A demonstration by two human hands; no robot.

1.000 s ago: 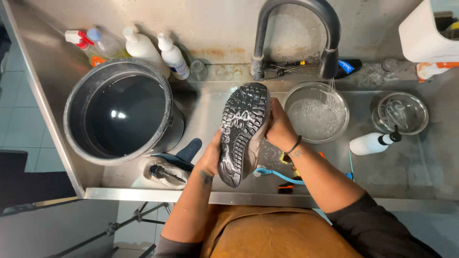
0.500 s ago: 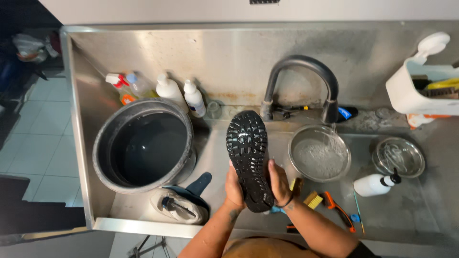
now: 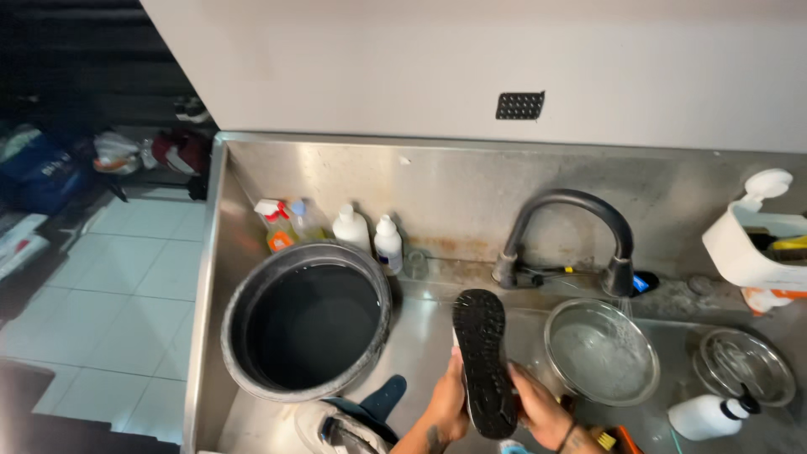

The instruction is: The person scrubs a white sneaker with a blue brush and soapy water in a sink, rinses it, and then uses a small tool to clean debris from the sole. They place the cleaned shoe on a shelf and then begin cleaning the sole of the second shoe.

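Both hands hold a black shoe (image 3: 483, 361) sole-up over the steel sink (image 3: 437, 193). Left hand (image 3: 445, 403) wraps the shoe's left edge near the heel, fingers curled under and out of sight. Right hand (image 3: 538, 412) grips the right edge, fingers closed against the sole's side; wrist carries a dark band, forearm cut off by the bottom edge. The shoe's upper is hidden beneath the sole; only the tread shows. Toe end points away from the hands toward the dark faucet (image 3: 572, 240).

Left of the left hand, a large dark bucket (image 3: 307, 319) with dark water; depth hard to judge. Just below-left of that hand, a second shoe (image 3: 349, 424), white and navy, partly cropped at the bottom. Right of the right hand, a steel bowl (image 3: 601, 353) under a thin stream from the spout. Farther right, a smaller metal strainer bowl (image 3: 744, 366) and a white bottle (image 3: 706, 416) lying on its side. Small orange and yellow items by the right wrist, too cropped to identify. Beyond the bucket, spray bottles (image 3: 282, 223) and white bottles (image 3: 370, 235) against the back wall. A white caddy (image 3: 748, 244) at the far right, cut off.
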